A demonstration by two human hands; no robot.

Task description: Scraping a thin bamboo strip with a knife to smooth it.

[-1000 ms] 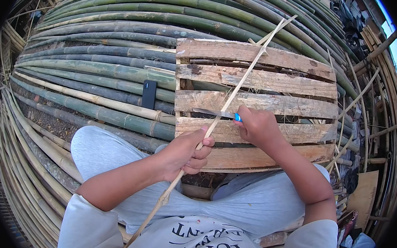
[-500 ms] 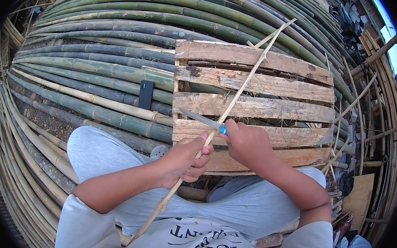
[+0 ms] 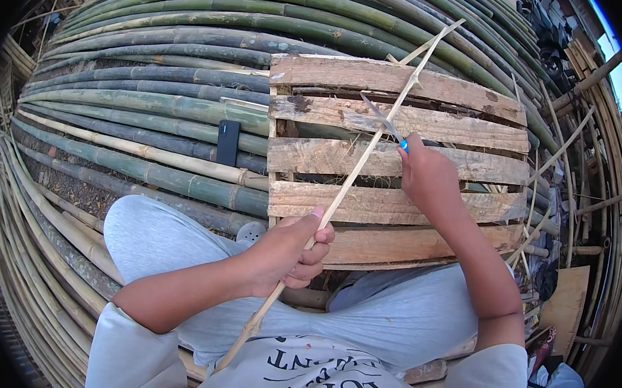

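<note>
Left hand [image 3: 289, 246]: closed around bamboo strip [image 3: 359, 172], thumb on top, near the strip's lower half. Strip: runs diagonally from lap at lower left up across wooden pallet [image 3: 469, 97] to upper right. Right hand [image 3: 427, 177]: closed on knife [image 3: 382, 118] with blue handle; blade laid against the strip, pointing up-left. Pallet: resting on stacked bamboo poles [image 3: 152, 96], directly ahead of grey-clad knees. Dark phone [image 3: 227, 143]: lying on poles, left of pallet.
</note>
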